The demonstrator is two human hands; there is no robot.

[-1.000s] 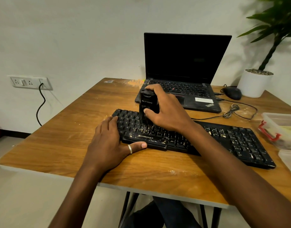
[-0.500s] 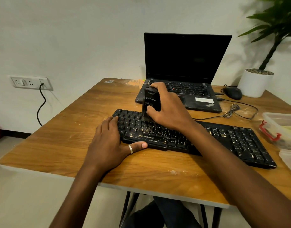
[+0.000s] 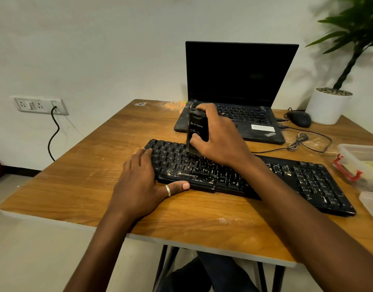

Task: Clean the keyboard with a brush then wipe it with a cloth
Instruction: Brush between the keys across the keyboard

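Note:
A black keyboard (image 3: 307,182) speckled with pale crumbs lies across the wooden table (image 3: 76,175). My right hand (image 3: 221,142) grips a black brush (image 3: 197,128) held upright, its bristles touching the upper key rows left of the keyboard's middle. My left hand (image 3: 139,184) lies flat over the keyboard's left end, fingers on the corner keys and the thumb, with a ring, along the front edge. No cloth is in view.
An open laptop (image 3: 240,81) with a dark screen stands behind the keyboard. A black mouse (image 3: 300,119) and its coiled cable (image 3: 297,142) lie to the right, beside a white plant pot (image 3: 326,108). Plastic containers (image 3: 364,163) sit at the right edge. A wall socket (image 3: 40,105) is at left.
My right hand has slid the brush a little to the right and farther back along the keys. My left hand has stayed in place on the keyboard's left end.

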